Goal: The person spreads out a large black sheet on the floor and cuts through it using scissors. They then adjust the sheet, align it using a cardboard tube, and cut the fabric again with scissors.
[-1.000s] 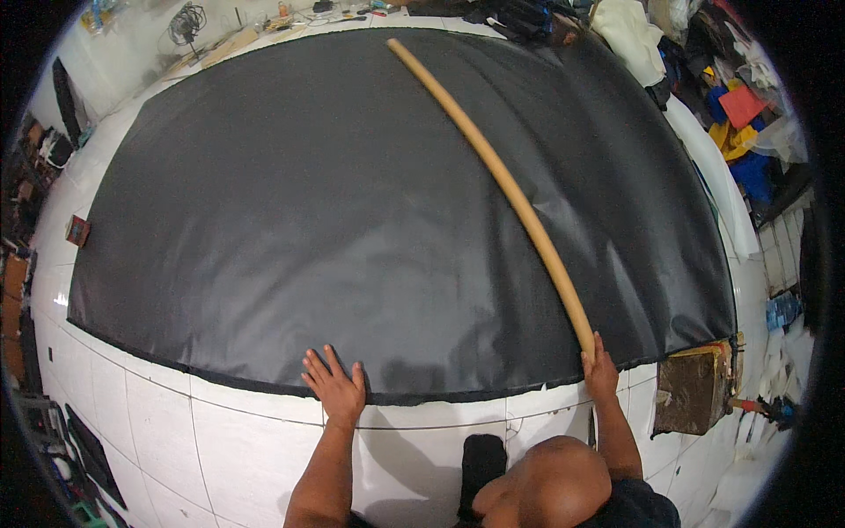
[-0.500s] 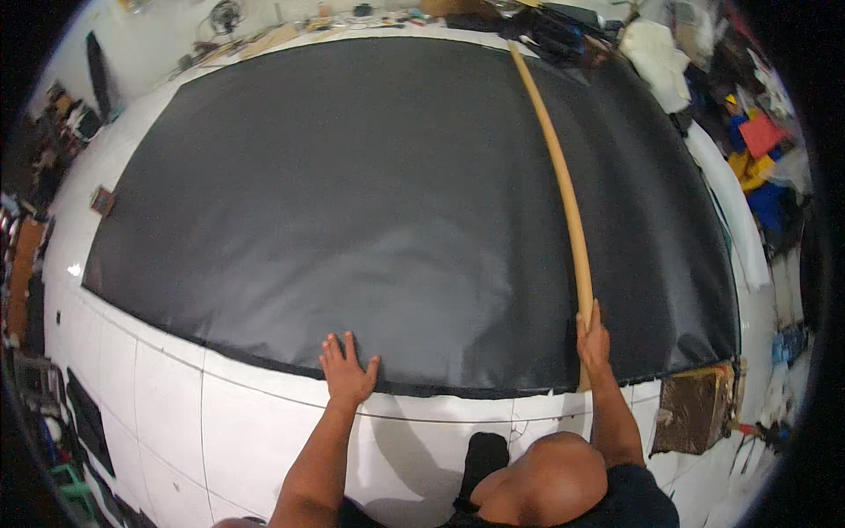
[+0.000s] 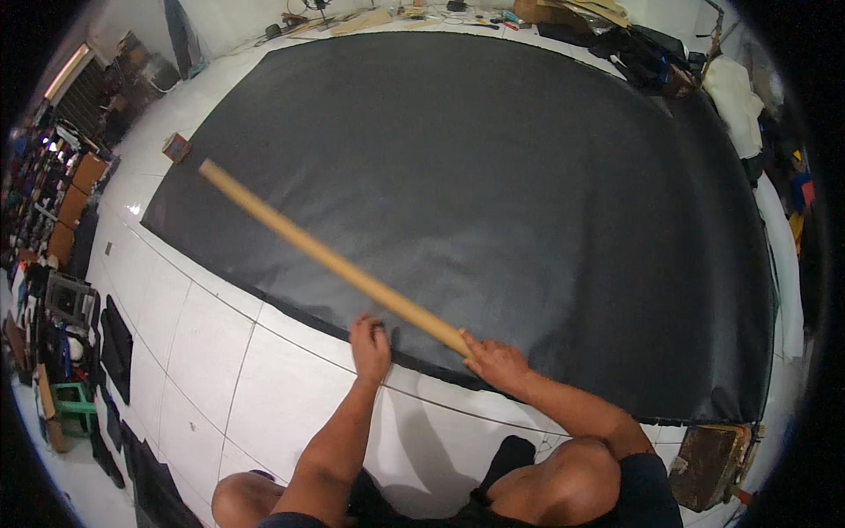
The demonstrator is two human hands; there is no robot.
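A large black sheet, leather-like with a dull sheen, lies spread over the white tiled floor. Across its near left part slants a long tan pole, one end toward the far left. My right hand is closed round the pole's near end, by the sheet's near edge. My left hand is at that edge further left, just below the pole and apart from it. Its fingers are bent a little and apart, with nothing seen in them; whether they touch the sheet is unclear.
A small brown block sits at the sheet's left corner, and a brown box-like block at the near right. Dark bundles and a white roll lie at the far right. A green stool stands at left among clutter.
The pole has swung from lying lengthwise on the right to slanting toward the far left. My right hand has moved left with it. My left hand's spread fingers have drawn in. The view has shifted.
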